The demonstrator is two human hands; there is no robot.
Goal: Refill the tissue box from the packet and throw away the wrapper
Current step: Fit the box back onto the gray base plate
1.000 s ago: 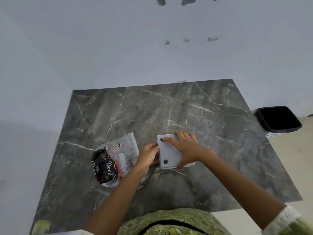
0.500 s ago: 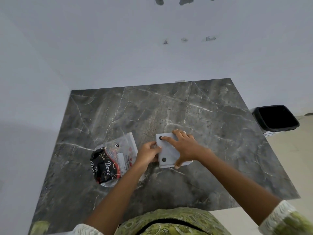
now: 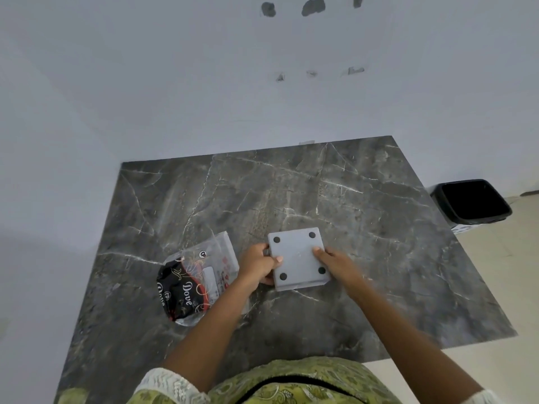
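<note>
A grey square tissue box point(image 3: 297, 256) lies upside down on the dark marble table point(image 3: 335, 193), its base with several black round feet facing up. My left hand point(image 3: 256, 265) grips the box's left edge. My right hand point(image 3: 338, 265) holds its right side, thumb pressed on the base. Left of the box lies the tissue packet point(image 3: 192, 282), a clear plastic wrapper with black and red "Dove" print, partly under my left wrist.
A black waste bin point(image 3: 472, 201) stands on the pale floor beyond the table's right edge. White walls close off the far and left sides of the table. My green patterned clothing fills the bottom of the view.
My right hand slid off the top of the box to its right side, uncovering the whole base. The left hand tightened on the left edge.
</note>
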